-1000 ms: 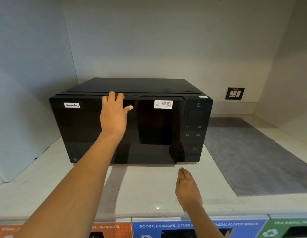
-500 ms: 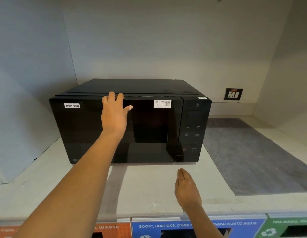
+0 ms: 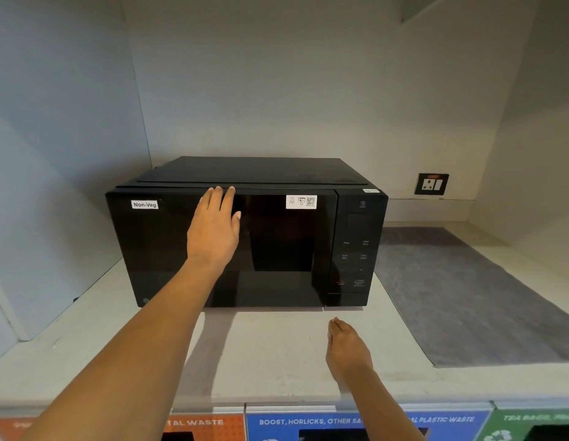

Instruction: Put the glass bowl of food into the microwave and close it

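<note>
Hardly anything has moved: the left hand, fingers together, stays flat on the black microwave door, now seated flush. Right hand hovers empty, fingers together, near the counter. Push evenly until the latch catches; the glass bowl is unseen, presumably inside.

microwave: "Non-Veg" | blue bin label: "BOOST, HORLICKS" (partly hidden)

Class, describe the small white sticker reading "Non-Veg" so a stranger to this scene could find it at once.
Start at the black microwave on the pale counter. On its glossy door, look to the top left corner: the Non-Veg sticker sits there. Unlike the QR-code sticker at the door's top right, it bears only bold black words.
</note>
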`<state>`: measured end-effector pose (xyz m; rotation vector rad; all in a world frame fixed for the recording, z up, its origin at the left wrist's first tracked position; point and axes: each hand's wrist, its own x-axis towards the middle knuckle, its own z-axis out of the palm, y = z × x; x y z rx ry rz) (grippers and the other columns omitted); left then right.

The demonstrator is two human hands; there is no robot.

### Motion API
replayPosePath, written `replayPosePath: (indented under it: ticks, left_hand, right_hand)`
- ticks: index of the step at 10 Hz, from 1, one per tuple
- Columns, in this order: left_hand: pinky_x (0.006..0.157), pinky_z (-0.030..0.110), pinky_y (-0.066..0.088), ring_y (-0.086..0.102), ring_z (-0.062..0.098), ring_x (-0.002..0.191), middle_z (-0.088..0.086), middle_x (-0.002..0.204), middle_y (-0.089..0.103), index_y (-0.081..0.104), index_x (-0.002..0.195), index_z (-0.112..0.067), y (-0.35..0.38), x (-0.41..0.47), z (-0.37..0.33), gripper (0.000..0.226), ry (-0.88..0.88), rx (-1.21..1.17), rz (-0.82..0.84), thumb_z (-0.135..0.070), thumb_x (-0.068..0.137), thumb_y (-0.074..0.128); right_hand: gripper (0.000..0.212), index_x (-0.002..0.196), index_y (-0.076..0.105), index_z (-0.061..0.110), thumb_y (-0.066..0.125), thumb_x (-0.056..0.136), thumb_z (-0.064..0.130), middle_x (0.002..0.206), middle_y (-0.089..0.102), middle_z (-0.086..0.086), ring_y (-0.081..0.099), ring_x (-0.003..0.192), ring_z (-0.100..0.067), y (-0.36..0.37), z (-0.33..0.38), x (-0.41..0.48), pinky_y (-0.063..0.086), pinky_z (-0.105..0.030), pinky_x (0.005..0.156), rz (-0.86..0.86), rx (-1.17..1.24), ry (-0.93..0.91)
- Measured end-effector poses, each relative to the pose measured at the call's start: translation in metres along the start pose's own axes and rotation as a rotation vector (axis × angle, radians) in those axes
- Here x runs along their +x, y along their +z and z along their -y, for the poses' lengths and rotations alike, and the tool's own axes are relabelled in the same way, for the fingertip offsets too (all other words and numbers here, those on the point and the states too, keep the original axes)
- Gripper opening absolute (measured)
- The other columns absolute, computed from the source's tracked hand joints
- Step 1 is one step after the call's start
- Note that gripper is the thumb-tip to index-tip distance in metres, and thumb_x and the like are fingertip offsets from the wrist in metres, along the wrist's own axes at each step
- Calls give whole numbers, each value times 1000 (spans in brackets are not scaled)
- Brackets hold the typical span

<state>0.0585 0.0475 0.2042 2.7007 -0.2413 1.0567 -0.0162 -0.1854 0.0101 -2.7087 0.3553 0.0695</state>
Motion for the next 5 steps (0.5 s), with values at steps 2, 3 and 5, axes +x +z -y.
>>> replayPosePath:
  ticks: [2, 3, 5]
  left_hand:
    - [119, 34, 21, 13, 21, 148, 6, 159, 19, 17, 150, -14, -9, -2, 2, 57, -11, 7, 109, -32, 100, 36]
    - [119, 33, 18, 14, 20, 148, 7, 158, 19, 17, 150, -11, -17, -2, -2, 56, -18, 24, 155, -34, 101, 31]
    - [119, 32, 16, 21, 21, 146, 10, 156, 28, 23, 148, -6, -34, -13, -6, 54, 4, 110, 53, -34, 102, 25]
  right_hand:
    - [60, 147, 16, 20, 41, 96, 37, 157, 18, 1, 26, 142, -21, -13, -9, -19, 24, -30, 115, 24, -66, -63]
    - [57, 145, 24, 21, 44, 95, 39, 153, 29, 2, 36, 137, -19, -26, -9, -34, 30, -29, 112, -21, -45, -85]
    - [40, 134, 42, 31, 41, 95, 40, 144, 44, 6, 48, 126, -13, -85, -16, -79, 38, -26, 105, -303, 196, -190]
